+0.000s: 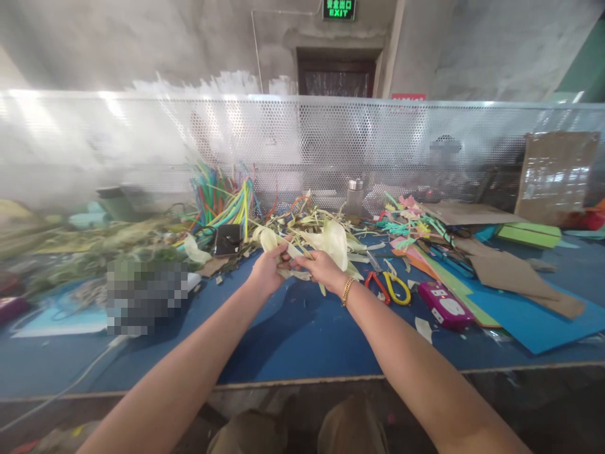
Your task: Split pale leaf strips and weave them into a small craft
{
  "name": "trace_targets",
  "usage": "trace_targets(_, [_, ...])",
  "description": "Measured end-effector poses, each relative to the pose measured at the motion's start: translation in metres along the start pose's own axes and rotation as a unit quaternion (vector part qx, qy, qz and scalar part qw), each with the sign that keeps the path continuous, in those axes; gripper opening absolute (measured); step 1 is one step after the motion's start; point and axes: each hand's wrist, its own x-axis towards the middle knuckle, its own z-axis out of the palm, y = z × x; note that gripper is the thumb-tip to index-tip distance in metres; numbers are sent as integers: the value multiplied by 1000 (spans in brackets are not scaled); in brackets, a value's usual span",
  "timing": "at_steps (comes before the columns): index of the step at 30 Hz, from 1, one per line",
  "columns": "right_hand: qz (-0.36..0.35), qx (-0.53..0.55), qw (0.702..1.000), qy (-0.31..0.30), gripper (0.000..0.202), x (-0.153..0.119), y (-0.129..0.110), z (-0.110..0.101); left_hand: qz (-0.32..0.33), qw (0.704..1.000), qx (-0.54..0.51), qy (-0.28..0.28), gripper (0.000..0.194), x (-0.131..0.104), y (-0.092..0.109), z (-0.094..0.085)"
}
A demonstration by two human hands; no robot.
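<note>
Near the middle of the blue table, my left hand has its fingers closed on pale green leaf-like pieces. Close beside it on the right, my right hand, with a gold bracelet at the wrist, pinches the stem of a pale cream-green flower. The fingertips of both hands almost meet. Behind them lies a heap of thin pale stems and leaves. Scissors with red and yellow handles rest to the right of my right hand.
Colourful pipe cleaners and a black box stand left of the heap. A bottle is behind it. At right lie a purple case, blue sheets and cardboard. A white cable crosses the left edge.
</note>
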Motion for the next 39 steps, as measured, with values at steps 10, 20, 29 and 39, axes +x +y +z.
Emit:
trace_targets(10, [37,16,991,-128,41,-8,-9,4,106,989,23,102,22,1,3,1])
trace_targets(20, [94,-1,976,-197,39,-9,-11,-5,198,959,45,195,21,11,32,-18])
trace_targets(29, [44,79,991,-95,42,-5,-8,-3,142,986,-26,86,33,9,31,-15])
trace_targets(39, [-16,-167,985,36,35,0,-14,-25,90,987,-72,108,19,8,22,-7])
